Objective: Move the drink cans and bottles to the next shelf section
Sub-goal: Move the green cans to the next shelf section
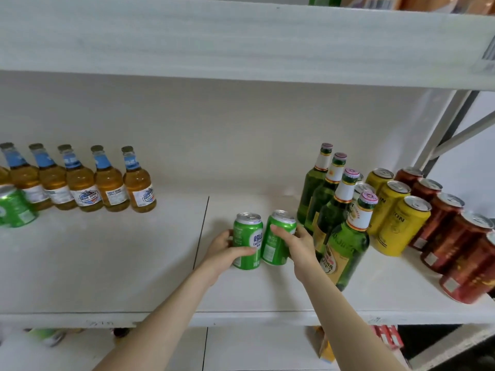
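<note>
Two green cans stand side by side on the right shelf section (pixel 281 295), just right of the seam. My left hand (pixel 227 250) wraps the left green can (pixel 247 236), which is upright. My right hand (pixel 297 242) grips the right green can (pixel 278 236), which tilts slightly to the right. Behind them to the right stand several green glass bottles (pixel 345 242), then yellow cans (pixel 396 226) and red cans (pixel 455 242). On the left shelf section (pixel 107 263), a row of amber bottles with blue neck labels (pixel 109 180) lines the back, with a green can (pixel 16 207) at the far left.
A white shelf board (pixel 241 41) hangs overhead. A dark seam (pixel 201 234) divides the two sections. A grey metal upright (pixel 444 140) bounds the right end. Below the shelf edge, the lower shelf holds packaged goods (pixel 385 338).
</note>
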Tool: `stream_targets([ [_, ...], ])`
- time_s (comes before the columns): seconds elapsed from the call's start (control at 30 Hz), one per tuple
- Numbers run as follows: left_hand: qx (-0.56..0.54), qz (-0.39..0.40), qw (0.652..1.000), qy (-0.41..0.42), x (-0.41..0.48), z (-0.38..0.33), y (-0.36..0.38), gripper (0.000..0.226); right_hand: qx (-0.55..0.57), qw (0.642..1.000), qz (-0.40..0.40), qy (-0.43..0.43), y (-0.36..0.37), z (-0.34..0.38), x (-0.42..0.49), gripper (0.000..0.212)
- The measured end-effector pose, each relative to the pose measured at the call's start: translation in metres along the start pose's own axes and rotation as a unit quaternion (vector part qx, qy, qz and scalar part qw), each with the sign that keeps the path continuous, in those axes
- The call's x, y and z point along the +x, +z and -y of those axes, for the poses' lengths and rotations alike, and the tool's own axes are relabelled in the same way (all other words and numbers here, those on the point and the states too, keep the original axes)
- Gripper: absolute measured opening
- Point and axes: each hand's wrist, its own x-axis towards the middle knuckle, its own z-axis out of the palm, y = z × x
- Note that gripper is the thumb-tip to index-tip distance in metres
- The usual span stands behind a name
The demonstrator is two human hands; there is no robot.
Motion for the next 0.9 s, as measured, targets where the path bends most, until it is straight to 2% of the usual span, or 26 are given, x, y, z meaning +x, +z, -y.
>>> stream_targets([
  [0.13, 0.006, 0.0, 1.0, 0.013, 0.034, -0.003, 0.0, 0.051, 0.013, 1.0, -0.01, -0.013, 0.004, -0.002, 0.031, 0.041],
  [0.3, 0.007, 0.005, 1.0, 0.025, 0.077, -0.003, 0.001, 0.056, 0.017, 0.999, -0.038, -0.032, 0.008, -0.009, 0.07, 0.067],
  [0.53, 0.002, 0.006, 0.999, 0.04, 0.121, 0.003, 0.004, 0.058, -0.015, 0.995, -0.065, -0.075, 0.012, -0.016, 0.115, 0.062],
  [0.67, 0.002, 0.0, 0.999, 0.047, 0.137, 0.008, 0.007, 0.061, -0.027, 0.992, -0.065, -0.103, 0.013, -0.017, 0.13, 0.043],
  [0.9, 0.01, 0.003, 0.999, 0.052, 0.146, 0.016, 0.005, 0.063, -0.048, 0.99, -0.06, -0.115, 0.017, -0.027, 0.145, 0.06],
])
